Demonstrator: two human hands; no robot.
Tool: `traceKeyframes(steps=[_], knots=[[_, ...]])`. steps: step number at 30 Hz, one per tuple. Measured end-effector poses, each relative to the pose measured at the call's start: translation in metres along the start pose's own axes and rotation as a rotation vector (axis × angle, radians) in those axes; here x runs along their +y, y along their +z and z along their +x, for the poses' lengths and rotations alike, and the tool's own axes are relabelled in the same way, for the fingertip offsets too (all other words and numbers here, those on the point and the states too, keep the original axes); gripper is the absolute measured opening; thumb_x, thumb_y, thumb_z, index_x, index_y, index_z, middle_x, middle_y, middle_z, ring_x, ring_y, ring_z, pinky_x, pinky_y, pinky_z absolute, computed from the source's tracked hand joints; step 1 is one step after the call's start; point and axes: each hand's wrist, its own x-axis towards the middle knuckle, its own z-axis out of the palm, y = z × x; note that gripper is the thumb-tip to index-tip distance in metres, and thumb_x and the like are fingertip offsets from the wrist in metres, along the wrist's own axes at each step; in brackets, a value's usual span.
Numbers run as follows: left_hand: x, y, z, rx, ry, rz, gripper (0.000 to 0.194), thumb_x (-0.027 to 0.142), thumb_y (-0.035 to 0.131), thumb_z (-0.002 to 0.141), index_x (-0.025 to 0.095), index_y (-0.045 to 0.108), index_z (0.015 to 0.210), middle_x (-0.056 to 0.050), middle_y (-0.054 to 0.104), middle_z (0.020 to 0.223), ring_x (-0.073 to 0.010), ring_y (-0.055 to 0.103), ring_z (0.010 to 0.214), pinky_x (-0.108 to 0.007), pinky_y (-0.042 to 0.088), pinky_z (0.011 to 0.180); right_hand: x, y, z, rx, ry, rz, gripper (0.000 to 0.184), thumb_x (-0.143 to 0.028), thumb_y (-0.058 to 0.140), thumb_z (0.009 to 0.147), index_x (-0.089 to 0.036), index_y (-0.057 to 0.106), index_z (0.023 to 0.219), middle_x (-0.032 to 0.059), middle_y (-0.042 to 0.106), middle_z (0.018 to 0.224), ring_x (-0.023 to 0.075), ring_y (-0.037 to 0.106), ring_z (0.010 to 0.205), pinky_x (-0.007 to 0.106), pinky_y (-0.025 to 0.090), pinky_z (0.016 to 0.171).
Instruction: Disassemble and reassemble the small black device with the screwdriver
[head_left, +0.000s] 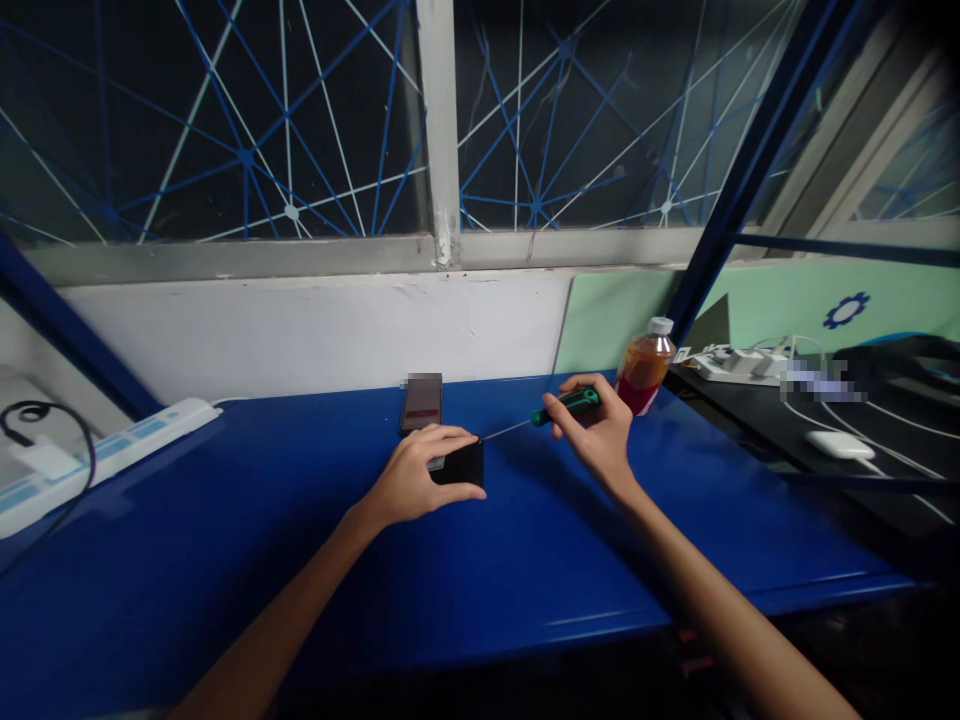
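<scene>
My left hand (420, 470) grips a small black box-like device (463, 466) with a pale label, holding it against the blue table (525, 580). Its fingers lie along the far edge and the thumb along the near edge. In my right hand (600, 430) is a screwdriver (568, 406) with a green and black handle. The thin shaft points left, and its tip meets or nearly meets the device's far right corner. Just behind my left hand lies a phone (422, 402), its screen facing up.
A bottle of amber drink (646, 366) stands beyond my right hand. A white power strip (112, 460) lies at the left edge of the table. On the black surface at right are another power strip (742, 365), cables and a white charger (840, 445). Blue frame posts (731, 215) rise at both sides.
</scene>
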Motion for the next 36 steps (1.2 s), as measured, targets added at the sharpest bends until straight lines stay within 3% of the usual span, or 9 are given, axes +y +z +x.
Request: traceKeyframes(steps=[14, 18, 24, 31, 36], knots=[[0.001, 0.000, 0.000, 0.017, -0.002, -0.004, 0.057, 0.050, 0.079, 0.069, 0.020, 0.067, 0.117, -0.010, 0.066, 0.118, -0.0275, 0.061, 0.106, -0.046, 0.050, 0.093, 0.003, 0.001, 0.001, -0.007, -0.003, 0.045, 0.022, -0.032, 0.072, 0.079, -0.022, 0.054, 0.087, -0.0060, 0.057, 0.055, 0.0126, 0.058, 0.041, 0.025, 0.047, 0.043], [0.000, 0.001, -0.001, 0.030, 0.005, 0.006, 0.057, 0.050, 0.079, 0.069, 0.020, 0.068, 0.116, -0.010, 0.066, 0.117, -0.0276, 0.062, 0.105, -0.046, 0.050, 0.092, 0.006, -0.002, 0.004, -0.071, 0.028, 0.085, 0.025, -0.032, 0.072, 0.078, -0.021, 0.054, 0.091, -0.0059, 0.058, 0.054, 0.0137, 0.060, 0.043, 0.026, 0.049, 0.046], [-0.002, 0.002, -0.001, 0.044, 0.007, 0.012, 0.055, 0.051, 0.078, 0.069, 0.020, 0.068, 0.115, -0.011, 0.067, 0.116, -0.0282, 0.062, 0.104, -0.047, 0.051, 0.091, 0.010, -0.004, 0.010, -0.220, 0.091, 0.313, 0.027, -0.033, 0.068, 0.081, -0.020, 0.053, 0.099, 0.0033, 0.067, 0.083, 0.0161, 0.066, 0.056, 0.030, 0.054, 0.049], [-0.003, 0.002, -0.001, 0.038, 0.010, 0.030, 0.055, 0.051, 0.077, 0.070, 0.021, 0.068, 0.115, -0.010, 0.067, 0.116, -0.0283, 0.062, 0.103, -0.048, 0.051, 0.091, 0.007, -0.002, 0.007, -0.113, 0.082, 0.107, 0.025, -0.035, 0.069, 0.082, -0.021, 0.058, 0.098, -0.0067, 0.054, 0.053, 0.0112, 0.056, 0.041, 0.024, 0.046, 0.042], [-0.003, 0.002, -0.002, 0.037, 0.012, 0.033, 0.055, 0.052, 0.077, 0.070, 0.021, 0.068, 0.115, -0.011, 0.067, 0.116, -0.0286, 0.062, 0.103, -0.049, 0.052, 0.090, 0.006, -0.003, 0.008, -0.187, 0.083, 0.269, 0.024, -0.037, 0.063, 0.086, -0.021, 0.054, 0.102, 0.0020, 0.064, 0.083, 0.0137, 0.063, 0.053, 0.027, 0.049, 0.045]])
